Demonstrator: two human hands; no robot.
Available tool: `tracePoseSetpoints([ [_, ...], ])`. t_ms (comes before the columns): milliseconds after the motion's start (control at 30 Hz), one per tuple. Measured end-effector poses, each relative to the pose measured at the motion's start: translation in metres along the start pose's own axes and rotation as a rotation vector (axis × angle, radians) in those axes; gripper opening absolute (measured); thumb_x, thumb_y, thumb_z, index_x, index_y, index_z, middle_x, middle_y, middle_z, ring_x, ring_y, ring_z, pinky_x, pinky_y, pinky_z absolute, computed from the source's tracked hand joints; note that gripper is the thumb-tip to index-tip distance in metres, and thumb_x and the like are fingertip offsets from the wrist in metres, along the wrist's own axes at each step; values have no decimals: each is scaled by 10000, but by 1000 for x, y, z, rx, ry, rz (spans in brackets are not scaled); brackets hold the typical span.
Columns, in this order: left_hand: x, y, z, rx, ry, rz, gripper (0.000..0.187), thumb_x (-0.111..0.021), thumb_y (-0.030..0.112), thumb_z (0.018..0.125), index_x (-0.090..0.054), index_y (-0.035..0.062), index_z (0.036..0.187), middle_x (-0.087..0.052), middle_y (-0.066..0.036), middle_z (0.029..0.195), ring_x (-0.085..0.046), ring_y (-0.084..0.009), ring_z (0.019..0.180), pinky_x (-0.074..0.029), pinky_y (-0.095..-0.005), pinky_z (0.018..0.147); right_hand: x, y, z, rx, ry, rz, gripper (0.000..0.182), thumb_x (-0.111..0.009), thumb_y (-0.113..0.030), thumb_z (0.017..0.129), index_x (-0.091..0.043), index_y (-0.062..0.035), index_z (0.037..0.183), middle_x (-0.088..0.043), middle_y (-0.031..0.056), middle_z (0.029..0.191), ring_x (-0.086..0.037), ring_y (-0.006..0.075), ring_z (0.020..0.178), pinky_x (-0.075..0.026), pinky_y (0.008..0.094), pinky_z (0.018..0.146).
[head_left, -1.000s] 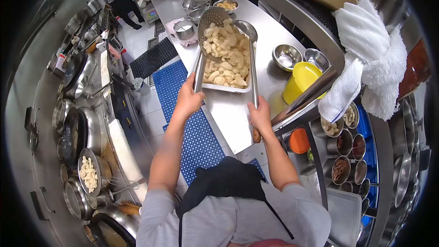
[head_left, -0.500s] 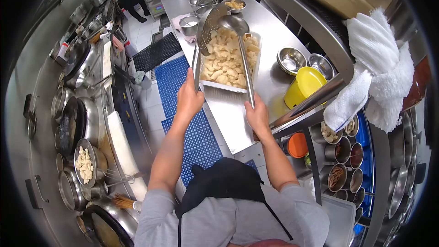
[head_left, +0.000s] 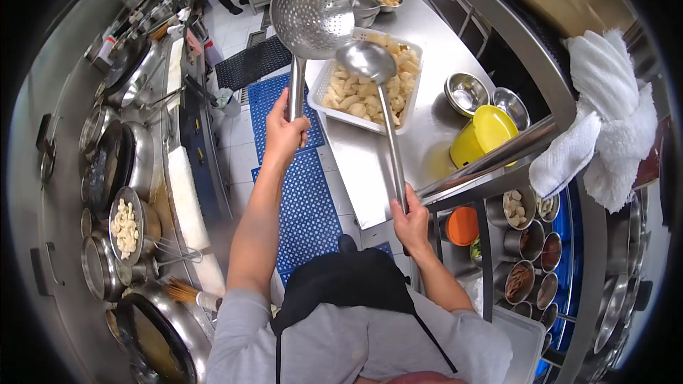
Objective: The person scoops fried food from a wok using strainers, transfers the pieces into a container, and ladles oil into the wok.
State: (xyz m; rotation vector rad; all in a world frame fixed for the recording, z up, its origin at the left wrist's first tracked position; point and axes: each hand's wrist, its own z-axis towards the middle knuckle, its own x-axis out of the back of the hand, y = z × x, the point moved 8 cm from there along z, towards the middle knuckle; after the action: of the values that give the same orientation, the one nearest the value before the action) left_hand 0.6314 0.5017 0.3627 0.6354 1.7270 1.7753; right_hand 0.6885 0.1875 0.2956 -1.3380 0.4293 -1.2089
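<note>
Perforated skimmer (head_left: 311, 17): shifted leftward from over food tray (head_left: 354, 121), clasped in left hand (head_left: 284, 135). Ladle (head_left: 366, 62): gripped by right hand (head_left: 413, 223).

The floor (head_left: 240, 153) is laid with pale tiles and partly covered by blue perforated mats (head_left: 304, 213), beyond which a black mat (head_left: 249, 69) is seen. On the left, a dark-fronted cooking range (head_left: 203, 135) is backed by a steel wall (head_left: 28, 199). Across the aisle, a steel worktable (head_left: 361, 179) is set, bright light being reflected from its top.
</note>
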Motion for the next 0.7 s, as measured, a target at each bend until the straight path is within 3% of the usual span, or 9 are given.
tracePoseSetpoints([
  [100, 23, -1, -20, 158, -23, -384, 722, -556, -98, 737, -321, 20, 1409, -541, -37, 706, -487, -98, 450, -363, -230, 341, -7, 15, -3, -198, -123, 101, 407, -603, -40, 848, -510, 10, 1242, -671, 106, 869, -653, 221, 784, -501, 317, 736],
  [167, 58, -13, -41, 189, -17, -491, 657, -593, -67, 754, -358, 10, 1363, -549, -37, 715, -493, -77, 463, -372, -223, 343, -23, 9, -8, -322, -237, 454, 350, -578, -78, 906, -533, -2, 1244, -560, -30, 736, -482, 54, 508, -413, 215, 444],
  [200, 75, -8, -61, 181, -20, -495, 674, -609, -52, 756, -346, 11, 1373, -561, -37, 720, -492, -74, 460, -379, -223, 350, -34, 11, -12, -323, -264, 507, 353, -575, -86, 911, -524, -9, 1252, -533, -35, 686, -409, 6, 447, -337, 184, 364],
  [300, 132, 13, -135, 99, 144, -441, 759, -601, -65, 770, -266, 19, 1445, -572, -53, 752, -484, -76, 461, -372, -220, 364, -63, -16, -29, -345, -545, 607, 345, -565, -99, 917, -496, 44, 1223, -490, 8, 593, -448, 69, 387, -383, 205, 351],
  [367, 176, 29, -192, 32, 295, -366, 760, -586, -79, 770, -260, 20, 1449, -573, -60, 775, -486, -79, 463, -377, -220, 361, -93, -42, -51, -459, -746, 764, 354, -577, -131, 918, -500, 33, 1221, -485, 23, 592, -453, 81, 389, -388, 211, 342],
  [500, 263, 42, -326, -33, 800, -134, 791, -576, -79, 770, -259, 102, 1472, -563, -52, 814, -467, -80, 446, -371, -207, 354, -157, -91, -96, -622, -1158, 948, 417, -620, -215, 897, -504, 27, 1216, -468, 41, 596, -447, 102, 397, -387, 237, 334],
  [700, 326, 71, -534, -144, 1263, -17, 767, -556, -75, 772, -276, 97, 1465, -546, -36, 823, -464, -68, 450, -363, -203, 350, -236, -155, -174, -696, -1674, 805, 395, -608, -176, 894, -521, 53, 1204, -491, 38, 598, -448, 95, 395, -370, 240, 326],
])
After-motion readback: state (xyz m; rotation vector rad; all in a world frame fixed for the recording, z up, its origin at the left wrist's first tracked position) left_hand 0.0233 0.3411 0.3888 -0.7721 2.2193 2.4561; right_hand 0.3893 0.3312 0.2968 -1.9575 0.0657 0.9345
